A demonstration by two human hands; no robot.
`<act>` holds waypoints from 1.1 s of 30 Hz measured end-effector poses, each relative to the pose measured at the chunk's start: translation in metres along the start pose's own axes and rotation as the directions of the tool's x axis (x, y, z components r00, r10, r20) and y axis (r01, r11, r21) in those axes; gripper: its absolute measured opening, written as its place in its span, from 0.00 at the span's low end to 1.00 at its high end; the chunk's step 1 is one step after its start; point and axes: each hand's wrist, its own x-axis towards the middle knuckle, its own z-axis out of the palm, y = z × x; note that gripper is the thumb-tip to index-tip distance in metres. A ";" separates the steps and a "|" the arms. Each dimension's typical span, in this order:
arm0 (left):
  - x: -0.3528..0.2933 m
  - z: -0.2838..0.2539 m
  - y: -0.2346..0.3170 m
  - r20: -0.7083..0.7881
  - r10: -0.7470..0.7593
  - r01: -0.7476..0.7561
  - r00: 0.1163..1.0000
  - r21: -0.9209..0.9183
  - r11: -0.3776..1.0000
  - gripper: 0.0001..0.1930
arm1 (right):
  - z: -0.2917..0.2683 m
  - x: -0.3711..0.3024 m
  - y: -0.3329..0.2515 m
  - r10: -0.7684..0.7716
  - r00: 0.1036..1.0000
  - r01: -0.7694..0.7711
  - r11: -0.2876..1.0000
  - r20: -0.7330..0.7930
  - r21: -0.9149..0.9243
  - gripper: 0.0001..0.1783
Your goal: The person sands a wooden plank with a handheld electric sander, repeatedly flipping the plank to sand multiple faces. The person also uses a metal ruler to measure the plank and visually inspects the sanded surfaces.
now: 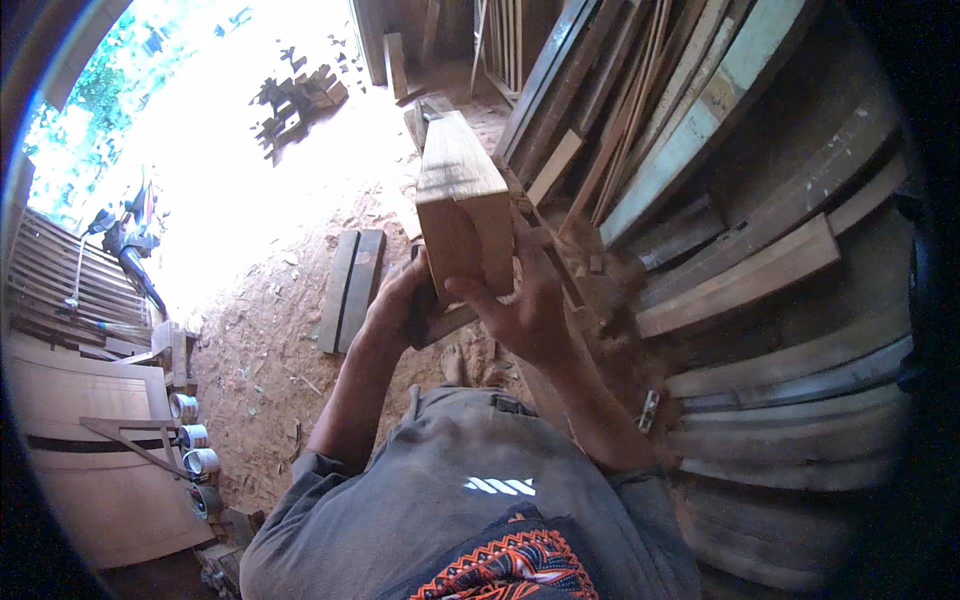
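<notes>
A thick, squared wooden beam (462, 180) is raised in front of me, its near end face toward my body and its length running away. My left hand (398, 300) is closed on the lower left side of the near end. On the right, my right hand (525, 310) grips the same end, its thumb laid across the end face and its fingers round the right side, mostly hidden. Something dark shows below the beam by my left hand; I cannot tell what it is. A small dark piece (428, 110) shows at the beam's far end.
Two planks (350, 290) lie on the dirt floor to the left. Long boards (700, 130) lean and lie stacked along the right. Wood offcuts (300, 95) are heaped at the far left. Cans (190, 436), a wooden panel (110, 440) and a motorbike (135, 240) stand at left.
</notes>
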 end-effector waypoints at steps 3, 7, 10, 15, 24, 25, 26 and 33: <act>0.003 0.004 0.018 -0.068 0.041 -0.038 0.997 0.042 0.998 0.24 | 0.011 0.014 0.001 -0.034 0.999 0.034 0.999 -0.021 0.001 0.47; 0.003 0.007 0.022 -0.069 0.072 -0.070 0.995 0.035 0.997 0.23 | 0.014 0.022 0.001 -0.082 0.996 0.082 0.997 -0.036 -0.007 0.47; 0.002 0.010 0.023 -0.080 0.083 -0.082 0.993 0.007 0.997 0.22 | 0.015 0.023 0.001 -0.079 0.996 0.079 0.997 -0.038 -0.013 0.48; 0.002 0.010 0.023 -0.090 0.078 -0.075 0.993 0.043 0.996 0.18 | 0.017 0.024 0.004 -0.086 0.994 0.085 0.996 -0.067 -0.017 0.50; 0.006 0.011 0.022 -0.063 0.029 -0.027 0.998 0.032 0.999 0.23 | 0.011 0.025 0.000 -0.031 0.998 0.030 0.999 -0.049 -0.030 0.45; 0.006 0.012 0.021 -0.056 0.040 -0.039 0.998 0.022 0.999 0.23 | 0.009 0.024 -0.001 -0.014 0.999 0.014 1.000 -0.037 -0.011 0.44; 0.005 0.013 0.020 -0.031 0.047 -0.046 0.998 0.025 0.999 0.24 | 0.007 0.023 -0.002 0.031 1.000 -0.031 0.999 -0.004 0.028 0.43; 0.005 0.015 0.010 0.028 0.049 -0.050 0.998 0.016 0.999 0.24 | 0.000 0.018 -0.001 0.050 0.998 -0.053 0.995 0.040 0.088 0.39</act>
